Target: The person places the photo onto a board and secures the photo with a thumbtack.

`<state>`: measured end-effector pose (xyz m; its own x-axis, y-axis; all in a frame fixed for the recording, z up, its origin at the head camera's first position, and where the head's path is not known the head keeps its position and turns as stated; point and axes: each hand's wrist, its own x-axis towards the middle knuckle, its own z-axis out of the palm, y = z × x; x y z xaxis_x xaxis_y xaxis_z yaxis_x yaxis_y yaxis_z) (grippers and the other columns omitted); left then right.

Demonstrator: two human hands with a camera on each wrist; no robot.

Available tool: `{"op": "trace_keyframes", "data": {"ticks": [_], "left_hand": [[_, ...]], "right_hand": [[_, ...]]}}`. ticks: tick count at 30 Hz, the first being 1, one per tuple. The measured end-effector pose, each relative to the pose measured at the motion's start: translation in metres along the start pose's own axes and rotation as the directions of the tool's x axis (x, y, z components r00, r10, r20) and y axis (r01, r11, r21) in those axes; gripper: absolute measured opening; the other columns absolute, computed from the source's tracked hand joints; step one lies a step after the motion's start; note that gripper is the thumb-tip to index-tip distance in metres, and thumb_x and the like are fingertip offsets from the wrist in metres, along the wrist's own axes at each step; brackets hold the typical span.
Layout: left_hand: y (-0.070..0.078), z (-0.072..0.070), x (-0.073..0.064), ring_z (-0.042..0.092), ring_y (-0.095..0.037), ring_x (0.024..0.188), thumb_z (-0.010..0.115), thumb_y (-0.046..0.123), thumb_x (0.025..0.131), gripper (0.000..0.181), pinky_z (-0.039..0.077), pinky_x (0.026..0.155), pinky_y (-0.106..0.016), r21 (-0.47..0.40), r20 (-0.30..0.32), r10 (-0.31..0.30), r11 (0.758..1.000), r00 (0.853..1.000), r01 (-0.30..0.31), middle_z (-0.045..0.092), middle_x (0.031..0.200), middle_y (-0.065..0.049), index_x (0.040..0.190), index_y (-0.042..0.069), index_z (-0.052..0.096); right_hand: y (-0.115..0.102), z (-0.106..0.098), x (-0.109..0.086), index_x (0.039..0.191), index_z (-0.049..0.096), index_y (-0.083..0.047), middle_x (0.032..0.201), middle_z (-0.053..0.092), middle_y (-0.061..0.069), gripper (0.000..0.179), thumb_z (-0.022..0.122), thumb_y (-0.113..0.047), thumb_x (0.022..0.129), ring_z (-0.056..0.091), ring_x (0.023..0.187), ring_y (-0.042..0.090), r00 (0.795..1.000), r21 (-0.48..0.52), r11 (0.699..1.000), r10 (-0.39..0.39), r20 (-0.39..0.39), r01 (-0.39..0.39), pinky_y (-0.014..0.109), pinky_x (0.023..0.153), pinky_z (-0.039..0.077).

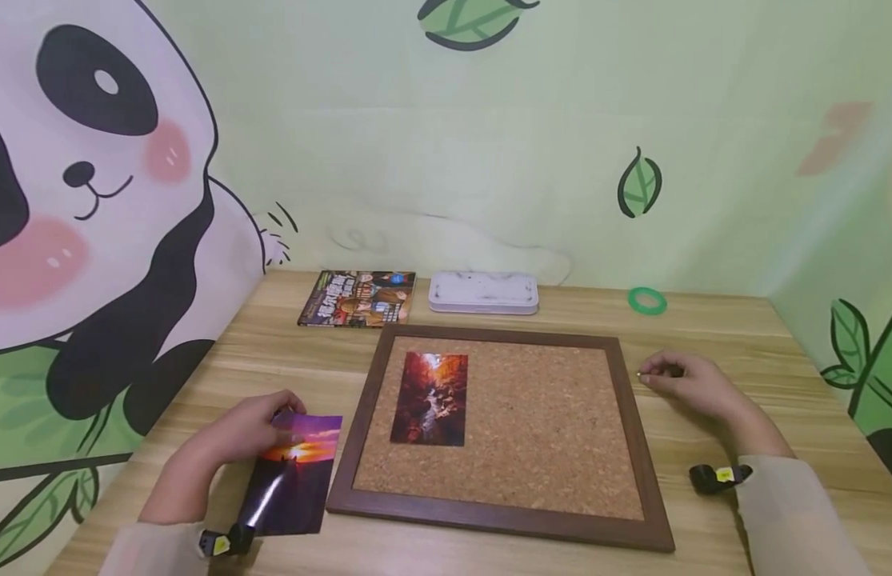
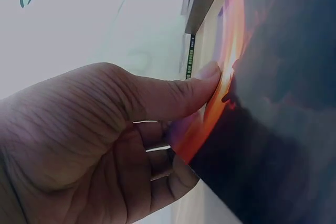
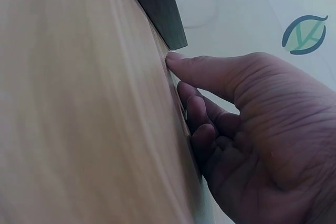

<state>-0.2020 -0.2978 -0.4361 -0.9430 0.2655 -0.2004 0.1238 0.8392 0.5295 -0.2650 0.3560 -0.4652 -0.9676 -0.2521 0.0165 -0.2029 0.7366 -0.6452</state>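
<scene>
My left hand [image 1: 254,424] pinches a sunset photo print [image 1: 290,488] at its upper left edge, left of the cork board. In the left wrist view the thumb presses on the print's orange band [image 2: 215,108], with the fingers behind it. A brown-framed cork board [image 1: 546,424] lies flat on the table. On its left part is an autumn stream photo print [image 1: 431,400]. Just right of the frame, my right hand [image 1: 694,384] is low over the table, thumb and index fingertip together on a tiny shiny pale piece [image 1: 639,374], too small to identify.
Behind the board are a comic-style book [image 1: 359,298], a white tin case [image 1: 483,294] and a green tape ring [image 1: 647,301]. The wooden table [image 1: 734,336] ends at a wall printed with a panda [image 1: 86,160] and leaves.
</scene>
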Motion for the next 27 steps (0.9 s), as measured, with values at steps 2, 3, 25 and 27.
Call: {"op": "trace_keyframes", "data": {"ticks": [2,3,25,27], "left_hand": [[0.0,-0.002,-0.002,0.057,-0.025,0.09,0.074,0.006,0.085,0.025,0.048,0.081,-0.045,-0.01,0.0,0.02,1.0,1.0,-0.02,0.065,0.099,-0.008,0.108,0.005,0.066],[0.0,-0.003,-0.003,0.057,-0.025,0.089,0.072,0.004,0.086,0.024,0.048,0.08,-0.044,-0.021,0.005,0.028,0.999,1.0,-0.028,0.065,0.098,-0.008,0.108,0.005,0.066],[0.079,-0.066,-0.01,0.062,-0.023,0.067,0.072,0.019,0.094,0.037,0.055,0.06,-0.035,-0.156,-0.054,0.194,0.967,0.98,-0.2,0.066,0.089,-0.006,0.129,0.011,0.064],[0.086,-0.061,0.001,0.064,-0.023,0.067,0.071,0.019,0.095,0.038,0.056,0.062,-0.036,-0.191,-0.046,0.208,0.958,0.977,-0.213,0.067,0.093,-0.007,0.131,0.011,0.063]], "right_hand": [[-0.001,0.0,0.001,0.113,0.07,-0.009,0.101,0.066,0.006,0.026,0.066,-0.031,0.099,0.055,0.093,0.022,1.0,0.001,1.0,-0.001,0.0,0.001,0.037,0.08,0.044],[-0.001,0.0,0.001,0.113,0.07,-0.009,0.101,0.066,0.006,0.026,0.066,-0.031,0.098,0.055,0.093,0.022,1.0,0.001,1.0,-0.001,-0.002,0.001,0.037,0.08,0.044],[-0.018,0.002,0.002,0.114,0.07,-0.01,0.112,0.07,0.01,0.033,0.064,-0.039,0.099,0.06,0.107,0.028,0.999,0.023,1.0,0.0,-0.043,0.001,0.043,0.088,0.046],[-0.023,0.002,0.004,0.115,0.07,-0.01,0.113,0.07,0.01,0.034,0.063,-0.039,0.099,0.06,0.107,0.029,0.998,0.018,1.0,-0.014,-0.068,0.015,0.042,0.086,0.047]]}}
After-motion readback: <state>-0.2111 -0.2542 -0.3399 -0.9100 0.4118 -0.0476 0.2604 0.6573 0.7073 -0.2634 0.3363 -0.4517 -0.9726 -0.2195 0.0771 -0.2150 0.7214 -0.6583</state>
